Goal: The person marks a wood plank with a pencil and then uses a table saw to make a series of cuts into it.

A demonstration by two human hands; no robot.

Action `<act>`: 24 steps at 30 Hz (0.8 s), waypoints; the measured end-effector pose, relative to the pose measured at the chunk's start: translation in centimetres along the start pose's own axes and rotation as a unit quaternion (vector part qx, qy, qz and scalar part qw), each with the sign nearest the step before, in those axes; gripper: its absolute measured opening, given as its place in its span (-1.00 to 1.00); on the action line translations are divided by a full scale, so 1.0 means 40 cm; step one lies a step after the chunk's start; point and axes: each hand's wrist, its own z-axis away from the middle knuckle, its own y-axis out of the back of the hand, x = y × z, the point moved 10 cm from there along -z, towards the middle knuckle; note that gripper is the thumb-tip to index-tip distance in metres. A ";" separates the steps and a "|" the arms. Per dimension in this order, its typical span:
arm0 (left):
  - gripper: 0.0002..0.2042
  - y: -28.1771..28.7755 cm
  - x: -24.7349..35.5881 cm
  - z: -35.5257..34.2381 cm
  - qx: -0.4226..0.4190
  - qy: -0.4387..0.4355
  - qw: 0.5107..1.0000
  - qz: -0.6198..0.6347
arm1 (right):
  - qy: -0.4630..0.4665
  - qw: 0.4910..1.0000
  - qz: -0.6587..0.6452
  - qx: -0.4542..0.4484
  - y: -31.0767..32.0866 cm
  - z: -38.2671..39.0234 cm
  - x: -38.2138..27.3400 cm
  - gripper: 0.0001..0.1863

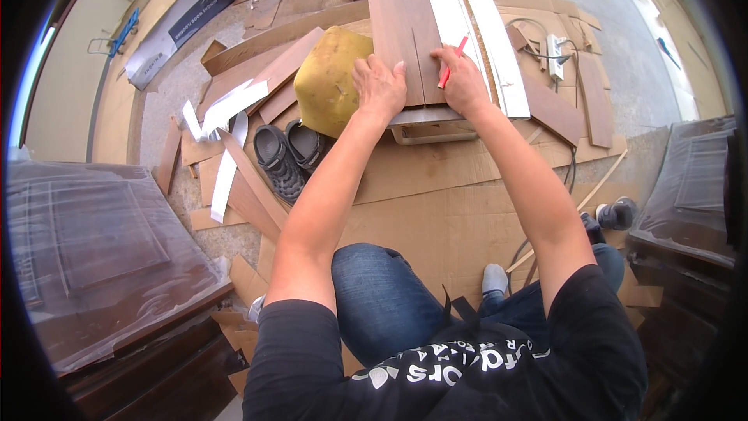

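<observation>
A long brown plank (399,8) with a dark lengthwise line near its lower end lies on a low support with a metallic front edge (427,115). My left hand (378,87) is closed on the plank's left edge, fingers curled. My right hand (463,82) holds a red pencil (460,51) at the plank's right side. Beside it are white strips (510,86) with a narrow brown band between them. A worn yellow object (323,78), partly hidden by my left hand and arm, sits left of the plank.
Dark sandals (276,160), offcuts (245,187) and white strips lie on cardboard (413,218). A power strip (555,58) with cables is at right. Plastic-wrapped dark furniture (93,249) flanks me. A long box (179,31) and blue trolley (121,39) are at back left. Loose shoes (615,214) are at right.
</observation>
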 end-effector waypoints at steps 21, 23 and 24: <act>-0.45 0.014 0.010 0.082 -0.008 -0.005 1.000 0.015 | 0.009 1.000 0.013 0.012 0.022 0.072 -0.031 -0.59; -0.45 0.016 0.010 0.090 -0.010 -0.004 1.000 0.020 | 0.012 1.000 0.011 0.012 0.022 0.079 -0.031 -0.59; -0.44 0.016 0.011 0.093 -0.014 -0.006 1.000 0.016 | 0.001 1.000 0.013 -0.002 0.016 0.082 -0.024 -0.59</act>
